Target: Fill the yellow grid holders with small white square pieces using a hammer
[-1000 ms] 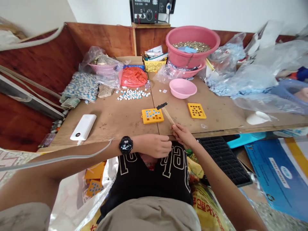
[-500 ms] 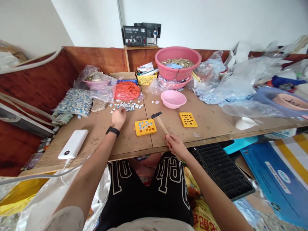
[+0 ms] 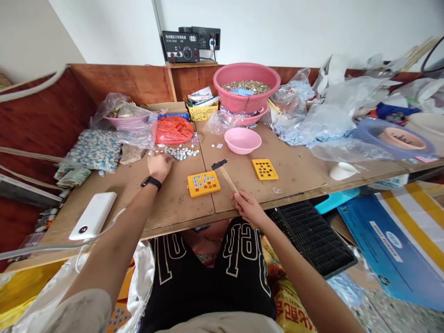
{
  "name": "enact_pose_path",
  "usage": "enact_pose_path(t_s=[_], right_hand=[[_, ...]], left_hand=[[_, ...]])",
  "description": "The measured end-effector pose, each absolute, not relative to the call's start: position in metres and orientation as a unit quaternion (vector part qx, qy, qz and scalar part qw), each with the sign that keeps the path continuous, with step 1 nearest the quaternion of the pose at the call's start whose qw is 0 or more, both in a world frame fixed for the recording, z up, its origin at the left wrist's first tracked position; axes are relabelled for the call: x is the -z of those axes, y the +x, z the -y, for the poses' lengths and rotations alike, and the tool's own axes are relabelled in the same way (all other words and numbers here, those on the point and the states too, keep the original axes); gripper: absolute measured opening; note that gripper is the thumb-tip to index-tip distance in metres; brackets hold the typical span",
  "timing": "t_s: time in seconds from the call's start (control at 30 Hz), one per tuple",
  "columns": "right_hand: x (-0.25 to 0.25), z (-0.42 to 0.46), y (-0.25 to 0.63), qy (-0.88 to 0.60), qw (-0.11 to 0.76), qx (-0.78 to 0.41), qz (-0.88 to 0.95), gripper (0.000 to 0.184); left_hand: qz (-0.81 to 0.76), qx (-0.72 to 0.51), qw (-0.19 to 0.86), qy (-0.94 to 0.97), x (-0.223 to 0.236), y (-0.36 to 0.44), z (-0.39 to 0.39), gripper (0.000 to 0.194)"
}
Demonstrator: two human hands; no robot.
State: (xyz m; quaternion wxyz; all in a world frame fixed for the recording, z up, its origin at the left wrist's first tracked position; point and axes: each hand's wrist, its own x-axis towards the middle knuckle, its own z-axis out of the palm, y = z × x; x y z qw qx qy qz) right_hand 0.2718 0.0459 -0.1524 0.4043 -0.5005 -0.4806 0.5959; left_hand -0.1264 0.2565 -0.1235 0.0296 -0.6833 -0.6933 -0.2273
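just ahead of the left hand (image 3: 160, 166), curled with its fingertips down and any hold hidden, lies a heap of small white-and-blue pieces (image 3: 182, 153), while the right hand (image 3: 247, 207) grips a wooden-handled tool (image 3: 227, 178) slanting forward and inward past a yellow plastic jig (image 3: 203, 183) between the hands.

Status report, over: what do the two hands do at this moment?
Left hand at the blue-and-white pieces. Right hand gripping small hammer. Yellow tray lies between the hands.
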Motion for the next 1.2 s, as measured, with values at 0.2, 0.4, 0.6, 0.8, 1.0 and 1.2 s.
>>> enact_pose_path(t_s=[0.2, 0.4, 0.6, 0.8, 1.0, 1.2], right_hand=[[0.152, -0.046, 0.272, -0.504, 0.402, -0.599, 0.475, 0.063], [0.153, -0.044, 0.272, -0.517, 0.402, -0.598, 0.463, 0.061], [0.152, -0.043, 0.27, -0.521, 0.408, -0.591, 0.462, 0.061], [0.152, -0.045, 0.27, -0.517, 0.413, -0.59, 0.462, 0.057], [0.151, -0.044, 0.271, -0.52, 0.412, -0.586, 0.465, 0.057], [0.153, -0.044, 0.271, -0.515, 0.413, -0.593, 0.461, 0.058]], left_hand=[[0.654, 0.234, 0.009, -0.72, 0.137, -0.119, -0.228, 0.026], [0.658, 0.23, -0.002, -0.717, 0.148, -0.122, -0.203, 0.027], [0.661, 0.225, -0.018, -0.716, 0.14, -0.134, -0.196, 0.026], [0.631, 0.332, -0.099, -0.695, 0.138, -0.118, -0.185, 0.025], [0.559, 0.349, -0.165, -0.734, 0.129, -0.076, -0.158, 0.029], [0.499, 0.342, -0.146, -0.783, 0.119, -0.055, -0.136, 0.038]])
